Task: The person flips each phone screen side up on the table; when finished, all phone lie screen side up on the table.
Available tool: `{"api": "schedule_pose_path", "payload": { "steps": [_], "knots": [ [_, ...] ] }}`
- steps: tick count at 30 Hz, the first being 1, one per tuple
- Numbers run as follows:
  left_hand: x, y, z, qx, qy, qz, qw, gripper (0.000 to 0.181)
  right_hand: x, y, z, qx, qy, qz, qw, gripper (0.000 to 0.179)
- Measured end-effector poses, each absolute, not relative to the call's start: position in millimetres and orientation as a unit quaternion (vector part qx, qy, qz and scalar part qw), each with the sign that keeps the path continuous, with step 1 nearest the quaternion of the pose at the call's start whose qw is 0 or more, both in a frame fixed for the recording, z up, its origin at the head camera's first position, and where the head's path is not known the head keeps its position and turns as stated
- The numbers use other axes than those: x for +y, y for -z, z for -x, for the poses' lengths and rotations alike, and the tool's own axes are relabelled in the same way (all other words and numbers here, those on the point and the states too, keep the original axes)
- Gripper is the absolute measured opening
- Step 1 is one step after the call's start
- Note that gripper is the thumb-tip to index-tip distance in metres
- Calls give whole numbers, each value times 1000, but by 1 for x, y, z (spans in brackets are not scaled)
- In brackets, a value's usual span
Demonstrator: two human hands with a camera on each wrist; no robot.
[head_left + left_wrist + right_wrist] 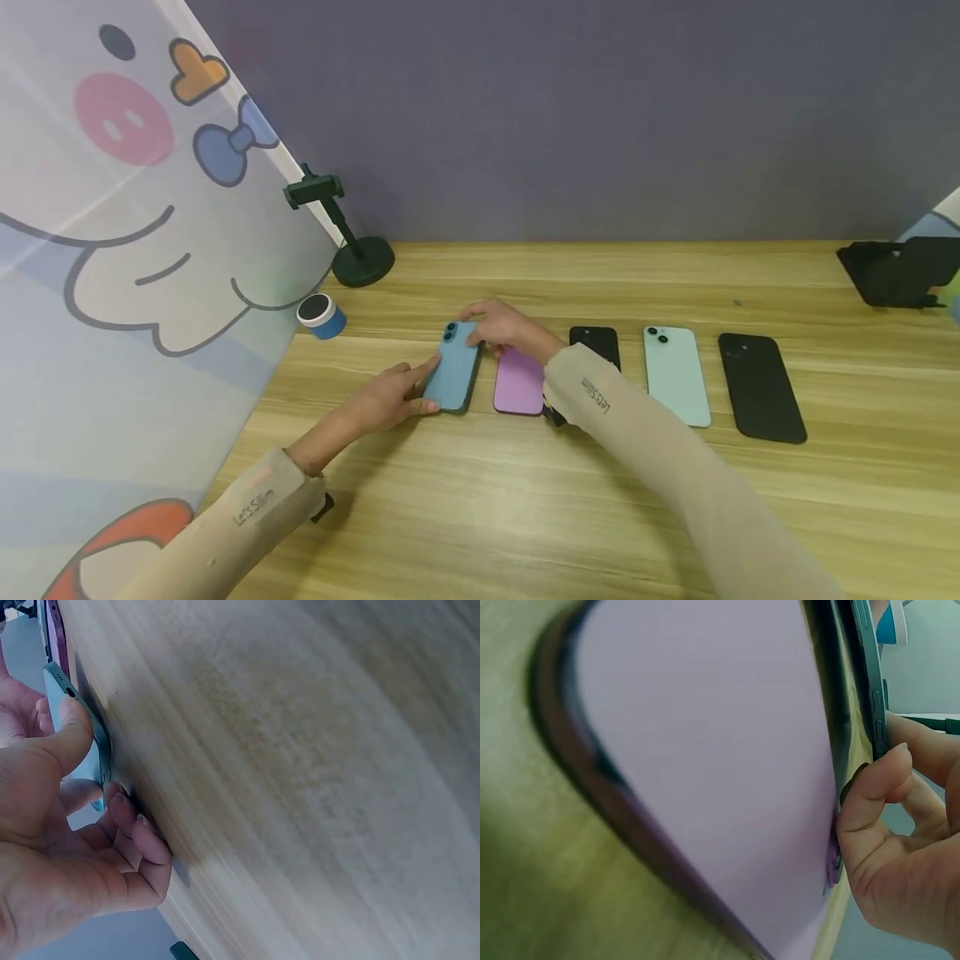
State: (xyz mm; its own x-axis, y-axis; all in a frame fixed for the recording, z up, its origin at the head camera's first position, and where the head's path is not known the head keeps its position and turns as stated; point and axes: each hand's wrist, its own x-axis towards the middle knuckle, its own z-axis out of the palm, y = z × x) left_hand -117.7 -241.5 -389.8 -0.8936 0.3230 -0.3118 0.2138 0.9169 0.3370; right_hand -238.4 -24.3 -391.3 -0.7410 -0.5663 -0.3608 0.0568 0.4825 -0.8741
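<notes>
A blue smartphone (453,371) lies back up at the left end of a row of phones, its two camera lenses at the far left corner. My left hand (386,398) grips its left side, the thumb on the near short edge and the forefinger along the long edge. At the far right corner my right hand (504,325) pinches the same phone between thumb and fingers. In the left wrist view the blue phone's edge (101,739) slants close over the table. A purple phone (519,383) lies just to its right, partly hidden under my right wrist.
Farther right lie a black phone (595,340) partly behind my sleeve, a mint phone (677,379) and another black phone (761,387). A blue-and-white jar (322,317) and a dark phone stand (362,260) are at the left back. Another black stand (896,271) is at the right back.
</notes>
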Motion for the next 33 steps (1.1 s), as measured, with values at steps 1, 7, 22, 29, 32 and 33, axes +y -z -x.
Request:
{"api": "schedule_pose_path", "payload": {
  "steps": [1, 7, 22, 29, 32, 33],
  "knots": [
    [-241, 390, 118, 962, -148, -141, 184, 81, -24, 391, 238, 799, 484, 161, 318, 55],
    [-243, 390, 119, 961, -151, -146, 181, 81, -23, 390, 237, 806, 485, 153, 303, 54],
    [-243, 389, 119, 958, -151, -156, 188, 80, -18, 387, 239, 797, 497, 133, 318, 51],
    [-243, 381, 118, 960, -116, -167, 190, 79, -17, 384, 241, 794, 491, 128, 335, 49],
    [-239, 377, 117, 966, -96, -170, 172, 79, -17, 384, 242, 793, 490, 130, 337, 48],
    [-236, 376, 116, 967, -91, -173, 162, 78, -17, 384, 242, 794, 487, 132, 338, 48]
  ]
}}
